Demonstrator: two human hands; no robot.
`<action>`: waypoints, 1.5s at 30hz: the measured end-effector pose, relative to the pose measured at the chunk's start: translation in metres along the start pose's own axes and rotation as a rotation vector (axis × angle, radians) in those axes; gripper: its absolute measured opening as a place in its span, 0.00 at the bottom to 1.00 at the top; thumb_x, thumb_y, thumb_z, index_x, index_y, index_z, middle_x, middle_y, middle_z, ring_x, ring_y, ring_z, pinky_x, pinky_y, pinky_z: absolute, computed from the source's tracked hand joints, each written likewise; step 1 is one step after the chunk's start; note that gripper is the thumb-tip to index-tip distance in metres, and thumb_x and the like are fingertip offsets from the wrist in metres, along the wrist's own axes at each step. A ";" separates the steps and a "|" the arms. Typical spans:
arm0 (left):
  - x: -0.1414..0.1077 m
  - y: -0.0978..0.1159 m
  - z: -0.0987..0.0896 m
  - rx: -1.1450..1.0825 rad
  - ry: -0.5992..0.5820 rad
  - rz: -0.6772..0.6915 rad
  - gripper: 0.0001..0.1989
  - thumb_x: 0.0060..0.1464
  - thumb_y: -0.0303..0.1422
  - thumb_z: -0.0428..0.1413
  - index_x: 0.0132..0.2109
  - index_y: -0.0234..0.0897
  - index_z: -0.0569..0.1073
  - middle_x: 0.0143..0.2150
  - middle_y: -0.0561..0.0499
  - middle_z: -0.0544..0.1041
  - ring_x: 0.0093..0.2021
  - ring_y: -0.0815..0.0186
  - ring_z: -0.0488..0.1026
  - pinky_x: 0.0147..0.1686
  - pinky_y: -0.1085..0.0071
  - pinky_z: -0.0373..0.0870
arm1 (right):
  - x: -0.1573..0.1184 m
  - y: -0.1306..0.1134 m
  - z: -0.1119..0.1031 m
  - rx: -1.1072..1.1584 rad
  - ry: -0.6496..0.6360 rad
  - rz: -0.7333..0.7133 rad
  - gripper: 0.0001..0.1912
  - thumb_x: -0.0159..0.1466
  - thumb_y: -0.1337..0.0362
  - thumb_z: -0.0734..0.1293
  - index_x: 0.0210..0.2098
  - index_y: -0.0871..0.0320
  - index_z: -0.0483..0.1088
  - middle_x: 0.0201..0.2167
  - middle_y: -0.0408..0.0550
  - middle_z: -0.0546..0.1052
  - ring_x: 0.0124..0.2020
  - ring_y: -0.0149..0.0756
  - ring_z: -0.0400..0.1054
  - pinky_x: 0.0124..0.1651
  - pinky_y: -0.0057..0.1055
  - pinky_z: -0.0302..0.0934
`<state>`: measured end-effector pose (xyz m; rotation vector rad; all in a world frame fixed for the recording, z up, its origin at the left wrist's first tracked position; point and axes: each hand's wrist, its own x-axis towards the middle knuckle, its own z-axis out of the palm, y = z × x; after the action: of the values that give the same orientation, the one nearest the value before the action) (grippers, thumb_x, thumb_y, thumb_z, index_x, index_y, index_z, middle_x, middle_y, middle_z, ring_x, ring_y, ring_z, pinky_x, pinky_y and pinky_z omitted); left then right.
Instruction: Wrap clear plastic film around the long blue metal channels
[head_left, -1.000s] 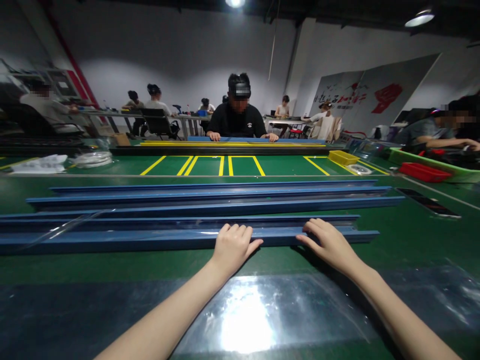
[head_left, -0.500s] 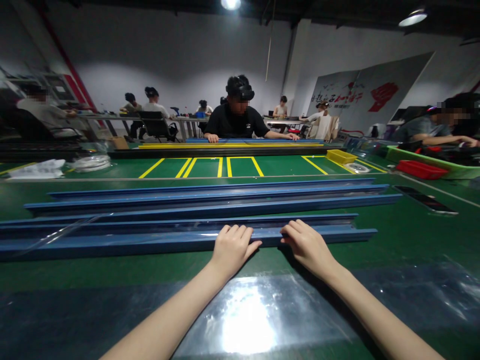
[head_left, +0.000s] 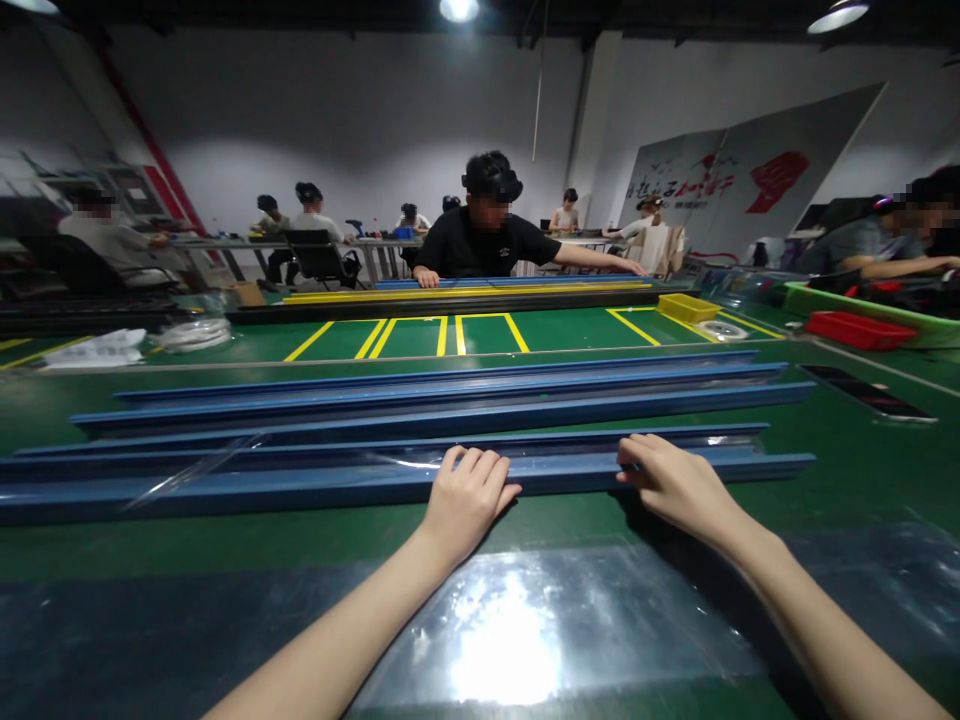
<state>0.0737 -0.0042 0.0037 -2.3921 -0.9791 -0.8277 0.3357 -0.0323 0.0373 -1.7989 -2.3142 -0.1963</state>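
The nearest blue U-shaped channel [head_left: 315, 490] lies lengthwise across the table, its hollow facing up. My left hand [head_left: 469, 500] curls over its near wall around the middle, thumb on the outer side. Farther right, my right hand [head_left: 675, 485] grips the same wall, fingers bent and pressed together; the fingertips are partly hidden. A strip of clear film [head_left: 196, 470] lies loose across the channel left of my hands. Behind it rest more blue channels [head_left: 450, 408], roughly parallel to it.
Clear plastic sheeting [head_left: 360, 630] covers the near table. A phone [head_left: 870, 392] lies to the right, with yellow [head_left: 688, 308] and red [head_left: 859, 330] trays beyond. Across the table, a co-worker in black [head_left: 487, 245] handles long rails [head_left: 465, 295]. Other people sit farther back.
The nearest channel has slid to the right, together with my right hand. My left hand stays about where it was. The co-worker opposite has stretched one arm farther to the right.
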 end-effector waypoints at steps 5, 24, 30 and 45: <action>0.000 0.000 0.003 0.044 -0.053 -0.018 0.10 0.53 0.39 0.52 0.34 0.35 0.67 0.29 0.52 0.71 0.32 0.65 0.66 0.34 0.68 0.56 | -0.003 0.019 0.001 0.040 0.000 0.044 0.03 0.56 0.69 0.58 0.29 0.55 0.60 0.31 0.45 0.69 0.34 0.34 0.64 0.30 0.26 0.54; 0.002 0.000 0.002 0.037 -0.124 -0.094 0.14 0.53 0.41 0.51 0.28 0.36 0.66 0.25 0.52 0.68 0.27 0.66 0.64 0.27 0.69 0.52 | -0.003 0.020 0.002 0.047 -0.019 0.024 0.03 0.56 0.69 0.57 0.28 0.54 0.59 0.31 0.46 0.68 0.34 0.35 0.63 0.32 0.27 0.56; 0.003 0.000 0.001 0.015 -0.136 -0.112 0.14 0.53 0.42 0.51 0.27 0.36 0.66 0.25 0.53 0.69 0.27 0.66 0.64 0.26 0.70 0.53 | -0.003 0.020 0.002 0.054 -0.029 0.027 0.03 0.56 0.69 0.57 0.29 0.55 0.58 0.31 0.46 0.68 0.34 0.35 0.63 0.32 0.28 0.56; 0.001 0.000 0.003 0.019 -0.072 -0.061 0.14 0.54 0.41 0.50 0.40 0.35 0.68 0.33 0.50 0.73 0.34 0.64 0.67 0.33 0.68 0.56 | -0.002 0.025 0.006 0.097 -0.014 0.010 0.02 0.56 0.67 0.58 0.28 0.55 0.59 0.30 0.46 0.69 0.32 0.35 0.62 0.32 0.28 0.57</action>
<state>0.0748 -0.0019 0.0023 -2.4011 -1.0881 -0.7555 0.3605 -0.0267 0.0308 -1.7698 -2.2824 -0.0690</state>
